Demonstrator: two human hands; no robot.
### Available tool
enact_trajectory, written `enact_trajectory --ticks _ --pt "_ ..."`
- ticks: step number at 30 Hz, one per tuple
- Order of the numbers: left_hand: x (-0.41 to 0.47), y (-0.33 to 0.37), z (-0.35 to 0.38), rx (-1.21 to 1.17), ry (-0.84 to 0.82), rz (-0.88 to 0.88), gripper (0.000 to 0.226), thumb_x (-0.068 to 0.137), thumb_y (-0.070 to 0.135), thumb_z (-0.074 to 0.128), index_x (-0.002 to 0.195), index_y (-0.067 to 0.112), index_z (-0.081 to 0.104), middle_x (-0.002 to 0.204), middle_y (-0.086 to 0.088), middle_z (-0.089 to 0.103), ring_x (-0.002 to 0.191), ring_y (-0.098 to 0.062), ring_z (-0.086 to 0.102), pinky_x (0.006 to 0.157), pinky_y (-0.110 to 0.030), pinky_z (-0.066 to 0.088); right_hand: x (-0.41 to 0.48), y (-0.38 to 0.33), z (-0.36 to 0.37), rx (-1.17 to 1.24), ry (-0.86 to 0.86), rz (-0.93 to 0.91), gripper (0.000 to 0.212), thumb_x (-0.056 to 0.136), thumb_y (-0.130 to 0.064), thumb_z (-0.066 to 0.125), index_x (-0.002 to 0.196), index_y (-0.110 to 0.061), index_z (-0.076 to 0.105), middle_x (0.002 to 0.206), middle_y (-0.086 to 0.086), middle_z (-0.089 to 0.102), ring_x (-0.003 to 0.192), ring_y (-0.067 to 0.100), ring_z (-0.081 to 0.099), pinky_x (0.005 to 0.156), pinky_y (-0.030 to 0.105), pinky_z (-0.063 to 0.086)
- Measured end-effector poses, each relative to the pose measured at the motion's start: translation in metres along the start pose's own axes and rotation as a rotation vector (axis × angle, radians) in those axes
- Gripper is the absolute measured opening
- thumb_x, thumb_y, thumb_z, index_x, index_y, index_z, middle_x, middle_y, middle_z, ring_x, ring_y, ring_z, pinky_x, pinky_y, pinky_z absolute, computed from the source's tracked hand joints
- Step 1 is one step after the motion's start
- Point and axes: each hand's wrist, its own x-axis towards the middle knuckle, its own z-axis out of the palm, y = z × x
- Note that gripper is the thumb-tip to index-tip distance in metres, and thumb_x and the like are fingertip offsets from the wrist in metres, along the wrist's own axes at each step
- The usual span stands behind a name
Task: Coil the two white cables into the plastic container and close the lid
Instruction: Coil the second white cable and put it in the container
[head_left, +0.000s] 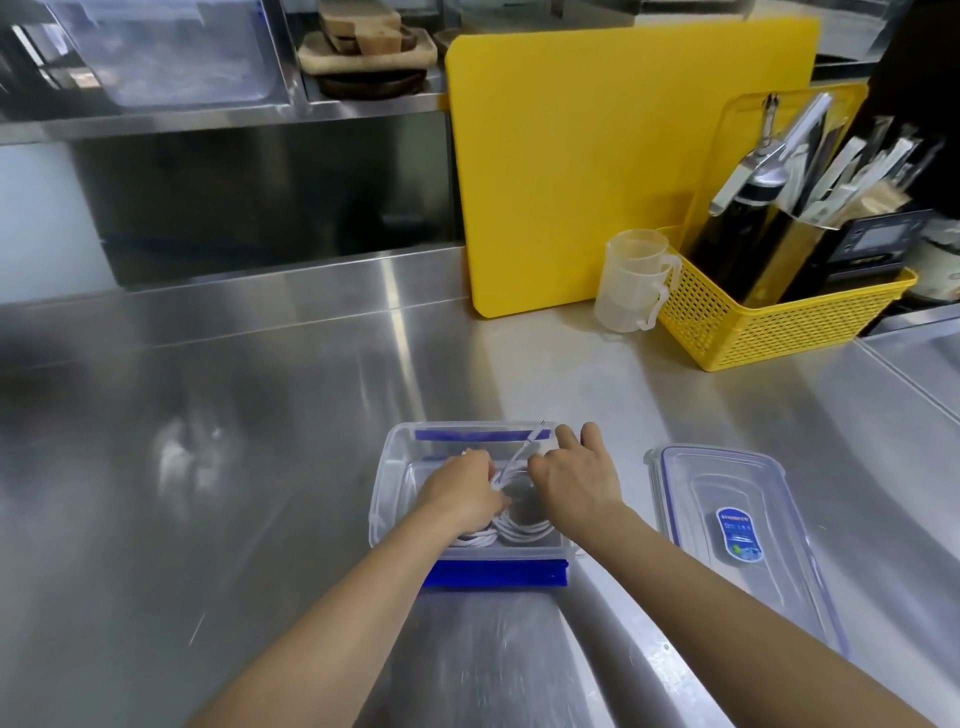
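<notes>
A clear plastic container (395, 467) with blue clips stands open on the steel counter in front of me. White cable (522, 531) lies coiled on its floor, and one loose end (519, 454) sticks up toward the far rim. My left hand (460, 493) is down inside the container, fingers closed on the cable. My right hand (574, 475) rests over the container's right side, fingers curled by the loose end; whether it grips the cable is hidden. The clear lid (737, 525) with a blue label lies flat to the right.
A yellow cutting board (597, 166) leans at the back. Stacked clear measuring cups (631, 283) and a yellow basket (753, 327) with utensils and a bottle stand at the back right. A counter edge and a sink-like recess (914, 358) lie at the far right.
</notes>
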Motion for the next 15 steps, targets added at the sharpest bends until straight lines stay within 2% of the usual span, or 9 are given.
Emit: enact_trajectory --ticks 3,7,8,10,11,12,13,15 --pt "-0.004 -0.004 -0.009 0.018 0.057 -0.013 0.025 0.091 0.029 0.054 0.11 0.013 0.056 0.107 -0.005 0.064 0.091 -0.021 0.061 0.073 -0.028 0.046 0.001 0.003 0.002 0.005 0.008 -0.008 0.023 0.089 -0.015 0.051 0.109 -0.009 0.06 0.11 0.01 0.064 0.113 0.028 0.041 0.097 0.04 0.027" --pt "-0.009 -0.018 -0.017 0.475 0.252 -0.039 0.022 0.092 0.012 0.047 0.112 0.009 0.055 0.115 -0.009 0.062 0.102 -0.027 0.06 0.071 -0.031 0.042 0.0 0.008 0.0 0.026 0.042 -0.013 0.021 0.087 -0.01 0.053 0.106 -0.006 0.06 0.107 0.011 0.064 0.109 0.029 0.046 0.097 0.042 0.028" --pt "-0.008 -0.021 -0.015 0.527 0.242 -0.061 0.023 0.092 0.011 0.047 0.114 0.008 0.055 0.116 -0.01 0.063 0.104 -0.027 0.06 0.072 -0.031 0.043 0.0 0.007 0.0 0.017 0.086 -0.022 0.018 0.082 -0.012 0.061 0.098 -0.007 0.063 0.097 0.011 0.067 0.102 0.029 0.051 0.094 0.042 0.033" --pt "-0.007 -0.026 -0.009 0.555 0.188 -0.095 0.025 0.093 0.013 0.047 0.116 0.009 0.055 0.118 -0.009 0.063 0.106 -0.026 0.06 0.075 -0.031 0.046 0.003 0.006 -0.001 0.028 0.181 -0.013 0.023 0.048 -0.012 0.082 0.063 -0.01 0.065 0.059 0.007 0.065 0.065 0.025 0.06 0.071 0.037 0.046" --pt "-0.006 -0.028 -0.006 0.551 0.164 -0.099 0.026 0.094 0.015 0.048 0.117 0.009 0.055 0.12 -0.009 0.063 0.107 -0.026 0.06 0.078 -0.031 0.047 0.005 0.005 -0.001 0.067 0.217 -0.046 0.029 0.033 -0.01 0.083 0.05 -0.011 0.059 0.044 0.004 0.059 0.048 0.023 0.056 0.059 0.031 0.046" --pt "-0.005 -0.03 -0.003 0.542 0.14 -0.099 0.026 0.093 0.015 0.048 0.118 0.009 0.055 0.121 -0.009 0.062 0.108 -0.026 0.06 0.08 -0.032 0.047 0.006 0.003 -0.002 0.106 0.27 -0.093 0.03 0.029 -0.009 0.081 0.046 -0.012 0.057 0.04 0.003 0.057 0.041 0.022 0.053 0.051 0.027 0.045" --pt "-0.004 -0.031 -0.001 0.53 0.122 -0.099 0.026 0.093 0.015 0.048 0.118 0.009 0.055 0.121 -0.009 0.062 0.108 -0.027 0.059 0.081 -0.032 0.047 0.005 0.0 -0.004 0.159 0.245 -0.17 0.027 0.036 -0.008 0.081 0.051 -0.01 0.059 0.045 0.005 0.06 0.042 0.023 0.055 0.049 0.025 0.044" --pt "-0.002 -0.03 -0.001 0.508 0.101 -0.108 0.027 0.092 0.012 0.046 0.118 0.009 0.055 0.12 -0.01 0.062 0.107 -0.027 0.06 0.08 -0.032 0.048 0.004 -0.01 -0.01 0.337 0.128 -0.302 0.012 0.068 -0.006 0.068 0.08 -0.005 0.066 0.075 0.014 0.069 0.065 0.029 0.063 0.057 0.03 0.047"
